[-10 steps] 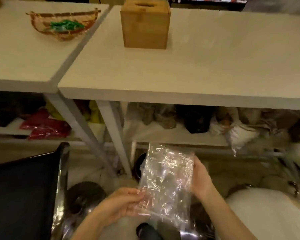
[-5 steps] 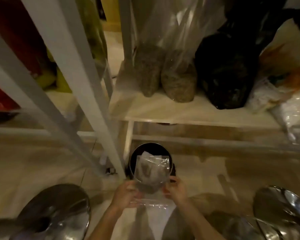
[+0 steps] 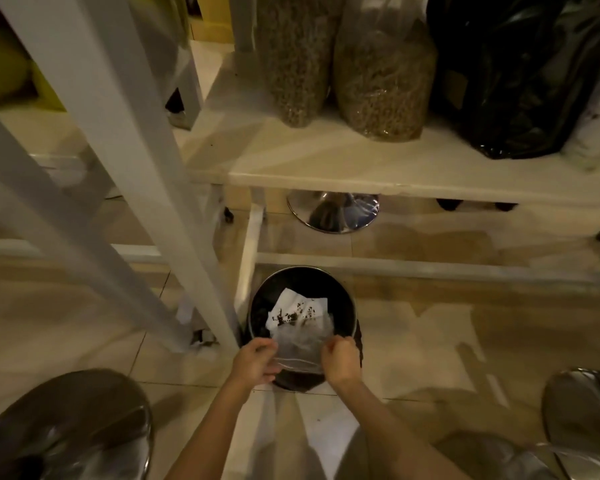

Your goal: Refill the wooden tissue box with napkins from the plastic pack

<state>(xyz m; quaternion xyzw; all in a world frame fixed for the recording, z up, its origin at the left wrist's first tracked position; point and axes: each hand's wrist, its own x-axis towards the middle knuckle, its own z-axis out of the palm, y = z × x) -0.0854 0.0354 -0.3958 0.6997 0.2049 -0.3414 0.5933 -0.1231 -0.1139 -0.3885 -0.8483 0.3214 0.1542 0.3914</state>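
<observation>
Pinching the clear pack, left hand grips its 9 o'clock edge, right hand its 3 o'clock edge; both grips closed. Pack hangs over the black bin; a white napkin lies inside.

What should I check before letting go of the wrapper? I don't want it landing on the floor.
1. Both hands grip the clear empty plastic wrapper: ok, left hand and right hand pinch its near edge.
2. Wrapper is over the round black waste bin: ok, most of it hangs above the opening.
3. Bin has room: ok, only a white stained tissue shows inside.
4. Wrapper is empty of napkins: ok, the tissue shows through it.
5. White table leg is clear of the drop: ok, it stands left of the bin.
6. Wooden tissue box is refilled: cannot tell, out of view.
</observation>
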